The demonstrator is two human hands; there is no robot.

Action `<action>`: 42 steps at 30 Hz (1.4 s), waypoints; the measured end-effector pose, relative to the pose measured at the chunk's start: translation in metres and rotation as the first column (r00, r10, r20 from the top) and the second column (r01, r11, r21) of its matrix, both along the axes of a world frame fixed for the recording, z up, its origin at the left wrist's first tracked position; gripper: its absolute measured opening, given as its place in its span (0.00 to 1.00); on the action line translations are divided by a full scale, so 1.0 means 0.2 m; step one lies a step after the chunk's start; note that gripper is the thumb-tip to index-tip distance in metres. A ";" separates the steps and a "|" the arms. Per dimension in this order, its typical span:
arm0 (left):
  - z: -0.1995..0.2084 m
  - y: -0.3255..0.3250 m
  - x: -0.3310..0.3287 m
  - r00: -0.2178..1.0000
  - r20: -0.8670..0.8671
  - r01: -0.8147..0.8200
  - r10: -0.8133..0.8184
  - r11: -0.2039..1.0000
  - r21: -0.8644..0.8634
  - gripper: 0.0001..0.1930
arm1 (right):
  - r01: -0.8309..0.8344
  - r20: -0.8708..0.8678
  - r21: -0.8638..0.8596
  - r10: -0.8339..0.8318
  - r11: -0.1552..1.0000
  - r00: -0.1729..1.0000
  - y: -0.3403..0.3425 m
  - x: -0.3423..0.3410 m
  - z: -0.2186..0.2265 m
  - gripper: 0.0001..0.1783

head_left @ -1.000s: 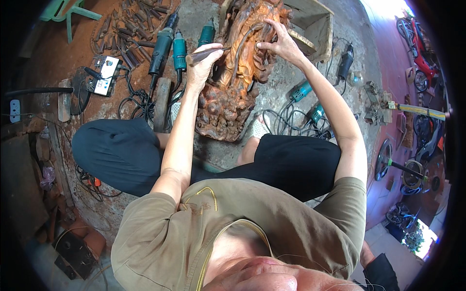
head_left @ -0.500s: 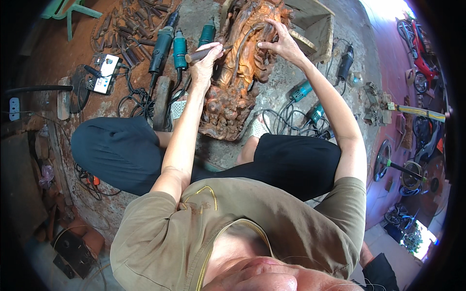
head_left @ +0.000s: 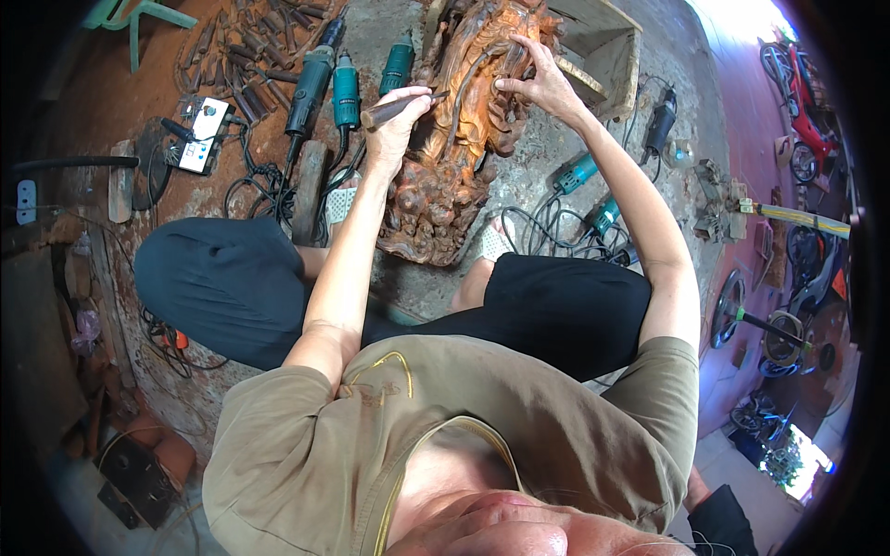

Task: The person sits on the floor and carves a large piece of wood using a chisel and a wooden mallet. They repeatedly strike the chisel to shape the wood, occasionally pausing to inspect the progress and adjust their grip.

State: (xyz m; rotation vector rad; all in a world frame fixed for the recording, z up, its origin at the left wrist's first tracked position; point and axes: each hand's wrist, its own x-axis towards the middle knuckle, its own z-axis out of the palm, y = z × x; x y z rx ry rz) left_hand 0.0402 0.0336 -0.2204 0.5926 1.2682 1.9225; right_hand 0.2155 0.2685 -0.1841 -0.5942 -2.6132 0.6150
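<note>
On the worn concrete floor (head_left: 533,171), corded power tools (head_left: 346,93) lie to either side of you, and the orange-brown wood carving (head_left: 475,116) sits ahead, its knobbly dark end between your feet and the wooden crate (head_left: 623,69) just beside its far right. Your left hand (head_left: 396,128) is wrapped around a wooden-handled tool (head_left: 383,115), its slim end pointing at the carving's left side; whether it touches, you cannot tell from here. Your right hand (head_left: 547,88) is unclenched, thumb and fingers spread over the carving's right side. To work well, steady the wood with that spread, guide the tool in small, controlled strokes, and hold your right fingers clear of its line.
</note>
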 end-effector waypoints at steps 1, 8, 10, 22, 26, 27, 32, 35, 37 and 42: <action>-0.01 0.00 0.00 1.000 -0.002 0.005 -0.005 1.000 0.002 0.12 | 0.002 0.001 -0.010 -0.002 1.000 1.000 0.00 0.00 0.00 0.51; -0.07 -0.03 -0.06 0.996 0.011 0.091 -0.091 0.996 -0.013 0.11 | 0.007 0.037 -0.080 -0.004 0.997 0.999 -0.01 0.00 0.02 0.50; -0.07 -0.02 -0.06 0.995 0.035 0.094 -0.094 0.995 0.017 0.11 | 0.031 0.037 -0.045 -0.030 0.998 0.999 -0.01 0.00 0.01 0.50; -0.08 -0.02 -0.06 0.993 0.065 0.097 -0.098 0.995 0.020 0.11 | 0.017 0.046 -0.035 -0.016 0.999 0.999 -0.01 0.01 0.02 0.51; -0.06 -0.02 -0.11 0.987 -0.022 0.161 -0.162 0.987 -0.022 0.09 | 0.036 0.062 -0.126 -0.028 0.991 0.998 -0.03 0.00 0.06 0.51; -0.06 0.00 -0.10 0.992 0.007 0.124 -0.124 0.992 0.014 0.10 | 0.031 0.059 -0.099 -0.025 0.995 0.998 -0.03 0.00 0.05 0.51; -0.08 0.06 -0.07 0.998 0.066 -0.001 -0.005 0.996 0.089 0.11 | 0.017 0.049 -0.059 -0.014 0.998 0.999 -0.01 0.00 0.03 0.51; -0.08 0.07 -0.04 0.996 0.083 -0.026 0.019 0.996 0.087 0.12 | 0.034 0.067 -0.035 -0.032 0.999 0.997 -0.01 0.00 0.02 0.50; -0.08 0.08 -0.03 0.994 0.105 -0.033 0.024 0.995 0.092 0.13 | 0.012 0.056 -0.018 -0.011 1.000 0.998 0.00 0.00 0.01 0.50; -0.08 0.09 -0.03 0.991 0.132 -0.047 0.029 0.990 0.135 0.13 | 0.002 0.036 -0.029 -0.001 1.000 0.999 0.00 0.00 0.01 0.51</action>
